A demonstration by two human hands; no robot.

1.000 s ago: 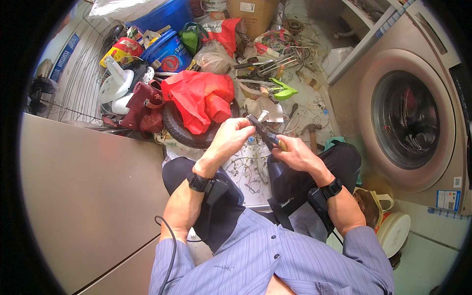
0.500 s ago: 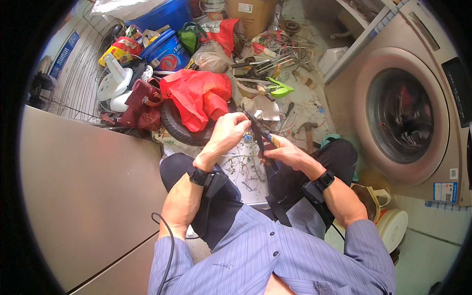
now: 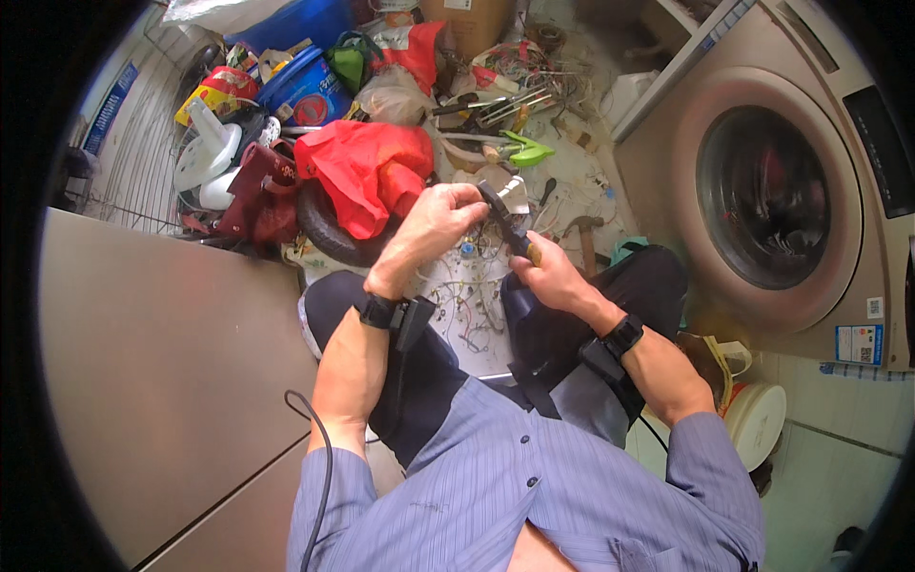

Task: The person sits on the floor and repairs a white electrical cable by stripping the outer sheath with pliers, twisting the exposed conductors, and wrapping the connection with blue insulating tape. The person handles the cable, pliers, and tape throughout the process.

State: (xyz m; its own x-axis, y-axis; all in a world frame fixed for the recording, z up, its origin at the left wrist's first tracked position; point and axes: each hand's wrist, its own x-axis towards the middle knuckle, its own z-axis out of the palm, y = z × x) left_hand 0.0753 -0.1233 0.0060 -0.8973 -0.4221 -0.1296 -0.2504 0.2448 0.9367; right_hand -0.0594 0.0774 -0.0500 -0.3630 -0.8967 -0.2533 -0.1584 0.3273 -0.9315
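My right hand (image 3: 541, 272) is closed on the yellow-and-dark handle of a black-jawed tool (image 3: 505, 214), possibly pliers, angled up and leftward above my knees. At the tool's upper end, my left hand (image 3: 438, 214) has its fingertips pinched; what they hold is too small to make out. A white piece (image 3: 518, 195) shows just behind the tool's tip. Below both hands, a pale surface (image 3: 443, 324) bears scattered wires and small fittings. A hammer (image 3: 587, 246) lies to the right of my right hand.
A red bag (image 3: 353, 162) over a tyre (image 3: 334, 238), a blue bucket (image 3: 295, 91), several loose tools (image 3: 496, 110) and a green plastic piece (image 3: 524, 151) crowd the floor ahead. A washing machine (image 3: 667, 219) stands right, a metal-coloured panel (image 3: 162, 362) left, a pale bucket (image 3: 758, 424) lower right.
Both hands and the tool have shifted upward in the picture, somewhat more than the surroundings, which also moved up with the camera. The tool stays in my right hand.
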